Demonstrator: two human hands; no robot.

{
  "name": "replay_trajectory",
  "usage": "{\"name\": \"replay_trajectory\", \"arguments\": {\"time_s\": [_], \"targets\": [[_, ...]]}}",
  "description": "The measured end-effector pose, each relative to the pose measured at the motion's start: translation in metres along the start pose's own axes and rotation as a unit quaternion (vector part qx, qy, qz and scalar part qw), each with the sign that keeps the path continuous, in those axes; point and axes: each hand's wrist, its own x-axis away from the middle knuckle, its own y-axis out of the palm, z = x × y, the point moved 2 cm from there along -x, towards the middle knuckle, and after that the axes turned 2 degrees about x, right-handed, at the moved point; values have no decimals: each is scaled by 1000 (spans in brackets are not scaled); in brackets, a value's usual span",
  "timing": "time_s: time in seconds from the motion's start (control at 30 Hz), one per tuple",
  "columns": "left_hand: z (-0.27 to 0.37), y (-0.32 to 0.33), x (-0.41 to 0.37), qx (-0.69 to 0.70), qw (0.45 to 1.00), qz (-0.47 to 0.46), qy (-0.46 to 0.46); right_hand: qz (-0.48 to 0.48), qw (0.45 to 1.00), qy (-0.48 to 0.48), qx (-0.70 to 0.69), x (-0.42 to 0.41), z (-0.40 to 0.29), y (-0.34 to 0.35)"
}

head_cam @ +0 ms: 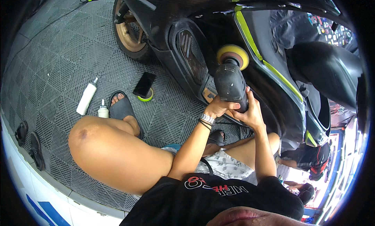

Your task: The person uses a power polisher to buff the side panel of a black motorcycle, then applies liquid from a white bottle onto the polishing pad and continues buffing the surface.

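Observation:
My left hand (219, 106), with a metal-banded watch at the wrist, and my right hand (249, 112) are both wrapped around the handle of a black power polisher (230, 82). Its round yellow foam pad (243, 54) faces the glossy black side panel (216, 32) of a scooter. Whether the pad presses on the panel or sits just off it, I cannot tell. Strips of yellow-green masking tape (248, 35) run along the panel's upper edge. Below the polisher lies the scooter's footrest area (209, 91), partly hidden by my hands.
A smartphone (144, 83) rests on a roll of green tape (148, 96) on the grey grid floor (67, 58). Nearby are a tall white bottle (87, 98) and a smaller bottle (103, 110). Black sandals (36, 149) lie at left; a cable (44, 28) crosses behind. Other people (304, 160) are at right.

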Motion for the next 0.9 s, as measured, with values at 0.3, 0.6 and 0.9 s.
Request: {"name": "replay_trajectory", "arguments": {"time_s": [0.3,0.6,0.9], "targets": [[21,12,-13,58,996,-65,28,-6,999,-12,36,-19,-3,-5],[65,30,-17,31,995,-44,85,-7,999,-49,8,-55,-46,-22],[9,24,-4,8,1000,3,-28,-34,997,69,5,-4,8,-15]]}}
